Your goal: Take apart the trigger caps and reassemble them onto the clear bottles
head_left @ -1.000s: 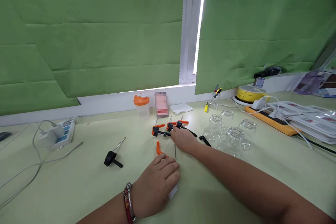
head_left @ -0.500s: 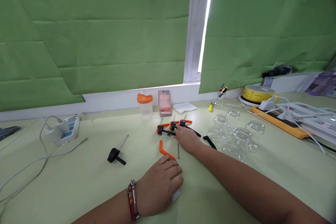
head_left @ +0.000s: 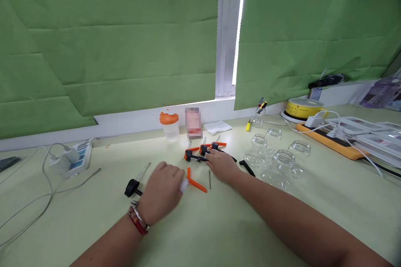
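My left hand (head_left: 163, 192) is closed around a small white piece (head_left: 184, 185), perhaps tissue, which sticks out at its right side. Left of that hand lies a black knob part with a metal rod (head_left: 132, 187). A loose orange piece (head_left: 196, 184) and a metal pin (head_left: 209, 180) rest between the hands. My right hand (head_left: 222, 166) reaches over the group of black and orange parts, its fingertips at the middle one (head_left: 205, 149); whether they grip it is hidden. Another black and orange part (head_left: 191, 156) is left of those fingertips. A black piece (head_left: 247, 168) lies right of the hand.
Several glass jars (head_left: 283, 162) stand at the right, with screwdrivers (head_left: 261, 107) in a jar behind. An orange-lidded cup (head_left: 171, 127) and a white paper (head_left: 217, 127) are at the back. Power strips (head_left: 82, 158) with cables lie left, and an orange one (head_left: 332, 142) right.
My left hand has moved left and away from me with the white piece, uncovering the near end of the orange piece. My right hand stays at the parts. The view has shifted slightly.
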Tool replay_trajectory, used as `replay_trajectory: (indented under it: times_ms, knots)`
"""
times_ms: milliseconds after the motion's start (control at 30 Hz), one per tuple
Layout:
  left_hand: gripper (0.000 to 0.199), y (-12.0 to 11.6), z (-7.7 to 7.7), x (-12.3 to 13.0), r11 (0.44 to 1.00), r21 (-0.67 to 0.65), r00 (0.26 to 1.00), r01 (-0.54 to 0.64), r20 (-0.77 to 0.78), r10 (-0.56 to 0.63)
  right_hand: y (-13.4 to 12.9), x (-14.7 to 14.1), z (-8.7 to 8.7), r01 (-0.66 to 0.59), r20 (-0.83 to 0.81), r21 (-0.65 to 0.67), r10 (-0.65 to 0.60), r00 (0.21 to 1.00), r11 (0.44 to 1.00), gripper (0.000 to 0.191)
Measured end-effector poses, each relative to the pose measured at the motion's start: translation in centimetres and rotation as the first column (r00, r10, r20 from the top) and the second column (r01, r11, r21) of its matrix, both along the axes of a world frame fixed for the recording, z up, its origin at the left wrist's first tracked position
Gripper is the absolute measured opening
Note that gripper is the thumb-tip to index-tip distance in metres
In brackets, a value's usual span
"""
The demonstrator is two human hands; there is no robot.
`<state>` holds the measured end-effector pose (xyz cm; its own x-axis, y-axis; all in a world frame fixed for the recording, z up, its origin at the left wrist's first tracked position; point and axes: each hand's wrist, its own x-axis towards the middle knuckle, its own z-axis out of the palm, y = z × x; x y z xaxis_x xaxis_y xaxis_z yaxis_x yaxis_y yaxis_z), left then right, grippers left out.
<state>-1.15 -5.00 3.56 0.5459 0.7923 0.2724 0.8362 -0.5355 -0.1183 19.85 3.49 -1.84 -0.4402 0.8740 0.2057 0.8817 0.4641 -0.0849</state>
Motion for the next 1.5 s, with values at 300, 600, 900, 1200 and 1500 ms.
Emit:
replay_trajectory:
  times_ms: [300,600,900,1200,1500]
  knots:
    - [0.039,3.9,2.8,-10.1,0.648,-0.367,0.734,-0.668,-0.183,0.653,-3.8,-1.2,1.1,-0.171,-0.180,-0.149,0.143,0.973,0.974,0.038]
    - [0.022,4.5,-0.1,-10.3,0.548,-0.691,0.817,-0.471,-0.107,0.567,-4.5,-2.3,0.7,-0.207,-0.113,-0.219,0.185,0.976,0.954,0.021]
    - [0.018,3.6,0.7,-6.6,0.785,-0.557,0.880,-0.272,0.186,0.437,-3.3,-0.5,1.5,-0.257,-0.802,-0.286,-0.084,0.591,0.923,0.025]
    - [0.010,0.6,-1.6,-0.3,0.851,-0.519,0.928,-0.077,0.275,0.252,-6.0,3.8,-0.8,-0.727,-0.859,-0.495,-0.393,0.329,0.475,0.036]
    - [0.011,-0.7,-1.5,1.0,0.875,-0.484,0.946,-0.014,0.276,0.168,-6.4,4.4,-1.8,-0.782,-0.845,-0.476,-0.457,0.279,0.403,0.034]
